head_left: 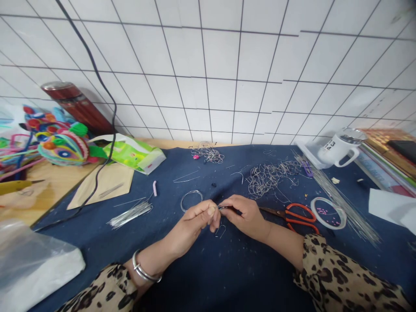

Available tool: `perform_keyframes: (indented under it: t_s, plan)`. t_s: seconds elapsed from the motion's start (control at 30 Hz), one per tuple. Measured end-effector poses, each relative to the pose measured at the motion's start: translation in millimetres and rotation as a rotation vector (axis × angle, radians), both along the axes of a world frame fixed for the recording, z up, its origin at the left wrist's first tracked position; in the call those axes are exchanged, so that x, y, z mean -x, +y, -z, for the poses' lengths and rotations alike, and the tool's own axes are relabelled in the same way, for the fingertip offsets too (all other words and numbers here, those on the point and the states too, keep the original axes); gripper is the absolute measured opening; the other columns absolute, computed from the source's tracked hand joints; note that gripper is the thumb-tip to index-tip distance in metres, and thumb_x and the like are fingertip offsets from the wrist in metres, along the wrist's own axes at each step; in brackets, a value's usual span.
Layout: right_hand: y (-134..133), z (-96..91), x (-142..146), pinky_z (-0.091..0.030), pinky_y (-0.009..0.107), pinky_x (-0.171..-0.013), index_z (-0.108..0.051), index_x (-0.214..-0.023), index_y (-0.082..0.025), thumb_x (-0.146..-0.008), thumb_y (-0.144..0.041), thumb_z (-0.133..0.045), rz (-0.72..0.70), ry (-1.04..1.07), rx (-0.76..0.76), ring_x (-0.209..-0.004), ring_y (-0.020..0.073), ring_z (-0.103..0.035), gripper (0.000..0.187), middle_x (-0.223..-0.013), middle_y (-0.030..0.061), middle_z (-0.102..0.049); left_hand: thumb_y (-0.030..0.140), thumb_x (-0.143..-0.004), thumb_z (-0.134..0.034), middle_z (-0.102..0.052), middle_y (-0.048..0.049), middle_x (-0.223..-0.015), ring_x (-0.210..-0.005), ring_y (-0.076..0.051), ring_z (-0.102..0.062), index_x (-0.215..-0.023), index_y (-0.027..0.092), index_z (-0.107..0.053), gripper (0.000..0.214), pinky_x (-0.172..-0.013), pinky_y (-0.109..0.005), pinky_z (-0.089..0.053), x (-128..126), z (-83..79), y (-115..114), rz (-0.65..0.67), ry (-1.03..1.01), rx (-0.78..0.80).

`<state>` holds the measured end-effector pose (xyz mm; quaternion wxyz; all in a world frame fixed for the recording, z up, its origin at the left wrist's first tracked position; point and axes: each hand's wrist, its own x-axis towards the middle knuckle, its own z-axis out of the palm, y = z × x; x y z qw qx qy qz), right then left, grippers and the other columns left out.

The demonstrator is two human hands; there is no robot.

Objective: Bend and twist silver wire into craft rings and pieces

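My left hand [199, 218] and my right hand [244, 215] meet over the middle of the dark blue cloth. Both are closed, fingertips pinching a thin metal wire [220, 207] between them; most of it is hidden by the fingers. Just behind my left hand lies a coil of wire [188, 200], and a small bent wire piece [221, 232] rests below the fingertips. Scissors with orange-red handles [300, 215] lie beside my right wrist, blades partly behind my right hand. To the left is a bundle of short straight wires [131, 214].
Tangled wire [271, 177] lies at right behind the scissors, near long straight wires [344, 203] and a round clear dish [329, 213]. A white mug [339, 149] stands at the back right. A black cable [105, 93] crosses the left side. A plastic bag [39, 268] sits front left.
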<state>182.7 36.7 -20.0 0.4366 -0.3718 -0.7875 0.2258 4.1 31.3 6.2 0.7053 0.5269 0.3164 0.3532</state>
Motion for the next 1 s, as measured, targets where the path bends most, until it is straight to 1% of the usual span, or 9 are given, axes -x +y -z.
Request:
perform_keyframes:
  t_s: [0.17, 0.37, 0.5, 0.57, 0.63, 0.73, 0.87, 0.93, 1.0]
  plan:
    - [0.2, 0.9, -1.1, -0.049, 0.025, -0.076, -0.063, -0.092, -0.019, -0.086, -0.023, -0.050, 0.002, -0.052, 0.008, -0.080, 0.0120, -0.061, 0.015, -0.084, 0.0032, -0.067, 0.030, -0.087, -0.046, -0.049, -0.0013, -0.066, -0.062, -0.012, -0.042, -0.069, 0.015, -0.056, 0.026, -0.062, -0.025, -0.032, 0.3, -0.3, -0.4, -0.013, 0.043, -0.010]
    - [-1.6, 8.1, -1.4, -0.048, 0.023, -0.079, -0.061, -0.098, -0.017, -0.088, -0.026, -0.046, -0.032, -0.161, -0.041, -0.084, 0.0111, -0.060, 0.020, -0.088, 0.0043, -0.066, 0.028, -0.088, -0.044, -0.047, -0.0003, -0.064, -0.057, -0.010, -0.039, -0.069, 0.014, -0.053, 0.026, -0.056, -0.023, -0.031, -0.2, 0.1, -0.4, 0.036, -0.099, 0.198]
    - [2.1, -1.9, -6.7, -0.047, 0.023, -0.078, -0.057, -0.106, -0.020, -0.087, -0.028, -0.047, 0.004, -0.351, -0.004, -0.084, 0.0121, -0.060, 0.023, -0.092, 0.0034, -0.065, 0.028, -0.089, -0.044, -0.048, -0.0004, -0.065, -0.058, -0.010, -0.040, -0.070, 0.014, -0.054, 0.025, -0.057, -0.023, -0.033, -0.3, -0.2, -1.3, 0.018, -0.109, 0.226]
    - [9.4, -13.8, -18.4, -0.046, 0.024, -0.076, -0.057, -0.108, -0.020, -0.085, -0.029, -0.051, 0.061, -0.505, 0.027, -0.085, 0.0140, -0.059, 0.025, -0.093, 0.0041, -0.064, 0.029, -0.088, -0.045, -0.048, -0.0003, -0.066, -0.059, -0.010, -0.041, -0.070, 0.014, -0.054, 0.025, -0.057, -0.022, -0.033, -0.2, -0.8, -1.7, -0.006, -0.099, 0.223]
    - [20.3, -26.4, -38.2, -0.045, 0.026, -0.075, -0.059, -0.103, -0.021, -0.085, -0.028, -0.051, 0.113, -0.686, 0.070, -0.088, 0.0162, -0.058, 0.021, -0.094, 0.0051, -0.062, 0.030, -0.087, -0.047, -0.048, -0.0002, -0.066, -0.059, -0.009, -0.041, -0.070, 0.014, -0.054, 0.024, -0.056, -0.021, -0.034, -0.3, -1.0, -1.9, -0.029, -0.098, 0.223]
    - [38.2, -39.2, -76.2, -0.042, 0.027, -0.075, -0.061, -0.100, -0.021, -0.083, -0.023, -0.052, 0.154, -0.929, 0.210, -0.092, 0.0181, -0.056, 0.019, -0.096, 0.0065, -0.060, 0.031, -0.087, -0.047, -0.047, 0.0001, -0.065, -0.058, -0.009, -0.040, -0.070, 0.015, -0.054, 0.025, -0.055, -0.020, -0.034, -0.5, 0.3, -1.8, -0.045, -0.099, 0.238]
    - [55.0, -39.0, -113.3, -0.040, 0.024, -0.068, -0.060, -0.105, -0.019, -0.077, -0.025, -0.061, 0.176, -0.986, 0.276, -0.087, 0.0185, -0.056, 0.029, -0.098, 0.0084, -0.058, 0.032, -0.088, -0.046, -0.047, 0.0003, -0.068, -0.060, -0.010, -0.040, -0.073, 0.016, -0.053, 0.023, -0.057, -0.021, -0.034, -1.0, 3.7, -1.7, -0.060, -0.105, 0.270]
    - [59.5, -34.8, -120.0, -0.039, 0.023, -0.066, -0.061, -0.103, -0.020, -0.076, -0.027, -0.063, 0.161, -0.988, 0.295, -0.082, 0.0163, -0.056, 0.028, -0.098, 0.0069, -0.058, 0.032, -0.088, -0.045, -0.047, 0.0003, -0.070, -0.061, -0.010, -0.041, -0.074, 0.017, -0.053, 0.022, -0.057, -0.021, -0.034, -1.6, 4.6, -1.9, -0.070, -0.110, 0.277]
    - [62.1, -31.1, -121.1, -0.038, 0.022, -0.065, -0.063, -0.097, -0.021, -0.077, -0.027, -0.061, 0.152, -0.984, 0.309, -0.077, 0.0146, -0.057, 0.021, -0.095, 0.0056, -0.059, 0.032, -0.088, -0.046, -0.047, 0.0000, -0.070, -0.062, -0.010, -0.041, -0.074, 0.016, -0.054, 0.022, -0.057, -0.021, -0.035, -2.3, 5.0, -2.3, -0.070, -0.108, 0.278]
